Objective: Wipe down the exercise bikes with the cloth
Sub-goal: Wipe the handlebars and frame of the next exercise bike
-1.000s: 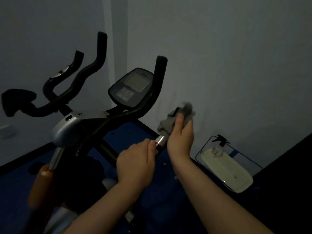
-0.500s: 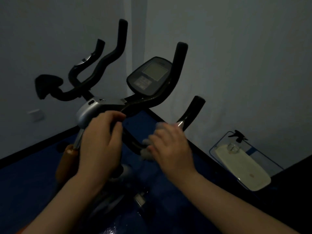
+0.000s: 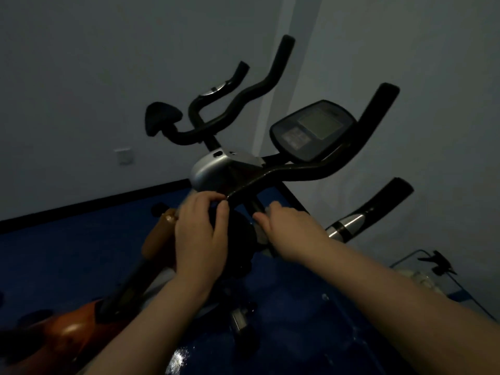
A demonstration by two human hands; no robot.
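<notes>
An exercise bike stands in a dim room, with black handlebars (image 3: pixel 311 173), a console (image 3: pixel 313 131) and a silver stem cover (image 3: pixel 208 171). My left hand (image 3: pixel 201 234) is closed around the handlebar's near end, just below the silver cover. My right hand (image 3: pixel 292 231) presses the grey cloth (image 3: pixel 261 235) against the black post under the handlebars; only a scrap of cloth shows under the palm. A second handlebar set (image 3: pixel 232 104) rises behind.
An orange frame tube (image 3: pixel 159 236) and orange body (image 3: pixel 62 336) lie at lower left. A lower grip with a silver band (image 3: pixel 349 224) juts out to the right. A wire rack with a spray bottle (image 3: pixel 435 263) sits by the right wall. The floor is blue.
My right hand has left the right-hand grip and brought the cloth down to the centre post. My left hand has shifted to the handlebar by the silver cover. The view has swung left.
</notes>
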